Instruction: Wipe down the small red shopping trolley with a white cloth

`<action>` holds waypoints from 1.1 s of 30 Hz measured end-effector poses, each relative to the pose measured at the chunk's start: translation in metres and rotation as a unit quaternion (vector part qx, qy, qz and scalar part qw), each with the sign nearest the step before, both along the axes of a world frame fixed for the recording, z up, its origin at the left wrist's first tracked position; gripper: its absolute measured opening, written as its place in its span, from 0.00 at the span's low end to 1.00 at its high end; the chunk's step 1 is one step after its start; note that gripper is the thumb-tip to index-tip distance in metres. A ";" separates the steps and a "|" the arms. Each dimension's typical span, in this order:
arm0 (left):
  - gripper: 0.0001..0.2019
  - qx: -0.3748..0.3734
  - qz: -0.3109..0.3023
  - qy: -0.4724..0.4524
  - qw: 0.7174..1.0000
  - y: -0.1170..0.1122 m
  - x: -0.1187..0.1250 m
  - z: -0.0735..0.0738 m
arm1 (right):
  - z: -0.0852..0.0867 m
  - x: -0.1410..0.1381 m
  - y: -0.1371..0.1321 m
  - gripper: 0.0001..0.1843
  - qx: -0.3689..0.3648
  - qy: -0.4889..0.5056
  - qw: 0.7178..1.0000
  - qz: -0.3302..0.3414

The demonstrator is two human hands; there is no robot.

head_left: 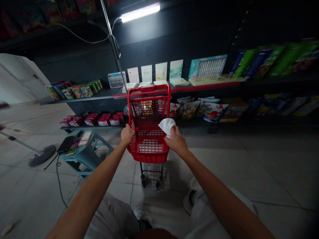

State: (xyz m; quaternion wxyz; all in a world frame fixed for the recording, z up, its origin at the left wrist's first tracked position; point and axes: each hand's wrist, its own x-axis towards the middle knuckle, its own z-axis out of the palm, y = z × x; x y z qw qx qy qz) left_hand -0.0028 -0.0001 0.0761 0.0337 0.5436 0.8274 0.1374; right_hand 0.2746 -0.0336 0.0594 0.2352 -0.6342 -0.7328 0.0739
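A red plastic shopping cart point(149, 156) with perforated basket walls stands on dark wheeled legs in front of me. On its left rim, my left hand point(127, 134) is closed around the edge. My right hand point(176, 140) is closed on a white cloth point(167, 126) at the cart's right side, the cloth bunched up between thumb and fingers. Whether those fingers also touch the rim I cannot tell. No goods show in the basket; its floor grid lets the tiles through. The cart's handle rises at the far end, close to the shelf.
Shelves point(211, 83) with books, boxes and bagged snacks point(215, 111) run behind the cart. A blue-grey stool point(87, 156) holding small items stands left, with a cable beside it. Further left is a round-based stand point(42, 156). A thin metal pole point(116, 49) rises behind the cart.
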 end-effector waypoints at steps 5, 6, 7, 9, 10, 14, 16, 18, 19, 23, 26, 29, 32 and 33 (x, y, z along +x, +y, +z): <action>0.16 0.004 -0.005 0.003 1.000 0.000 0.000 0.000 | 0.000 0.000 -0.001 0.35 0.000 0.000 1.000 -0.001; 0.17 0.003 -0.006 0.003 1.000 -0.001 0.000 0.000 | 0.001 0.000 -0.001 0.35 -0.001 0.001 1.000 -0.003; 0.17 0.001 -0.006 0.002 1.000 -0.001 0.001 0.001 | 0.002 -0.001 -0.002 0.35 -0.003 0.001 1.000 -0.004; 0.18 -0.003 -0.004 -0.001 1.000 0.000 0.001 0.001 | 0.003 -0.001 -0.002 0.35 -0.006 0.002 1.000 -0.004; 0.18 -0.005 -0.001 -0.004 1.000 0.000 0.001 0.001 | 0.003 -0.001 -0.002 0.34 -0.008 0.003 1.000 -0.005; 0.19 -0.007 0.005 -0.006 1.000 0.001 0.001 0.000 | 0.003 -0.001 -0.002 0.34 -0.006 0.002 1.000 -0.004; 0.18 -0.004 0.003 -0.004 1.000 0.002 0.000 -0.001 | 0.002 -0.001 -0.002 0.34 -0.002 0.002 1.000 -0.002; 0.18 -0.004 0.002 -0.003 1.000 0.003 -0.001 -0.003 | 0.002 0.000 -0.002 0.34 0.001 0.001 1.000 0.001; 0.17 -0.007 0.000 -0.002 1.000 0.004 -0.001 -0.003 | 0.003 0.000 -0.002 0.34 0.002 0.001 1.000 0.001; 0.15 -0.013 -0.006 0.013 1.000 0.004 0.000 -0.003 | 0.002 -0.001 -0.002 0.34 -0.001 -0.003 1.000 -0.003; 0.14 -0.012 -0.009 0.033 0.999 0.002 0.002 -0.002 | 0.002 -0.001 -0.002 0.34 -0.002 -0.007 1.000 -0.005; 0.15 -0.012 -0.020 0.062 0.998 -0.001 0.005 -0.001 | 0.002 -0.002 -0.002 0.34 -0.003 -0.010 1.000 -0.007; 0.16 -0.019 -0.024 0.092 0.995 -0.003 0.008 0.001 | 0.003 -0.001 -0.003 0.34 -0.006 -0.010 1.000 -0.005; 0.16 -0.021 -0.024 0.100 0.994 -0.004 0.009 0.001 | 0.004 -0.001 -0.003 0.35 -0.007 -0.009 1.000 -0.004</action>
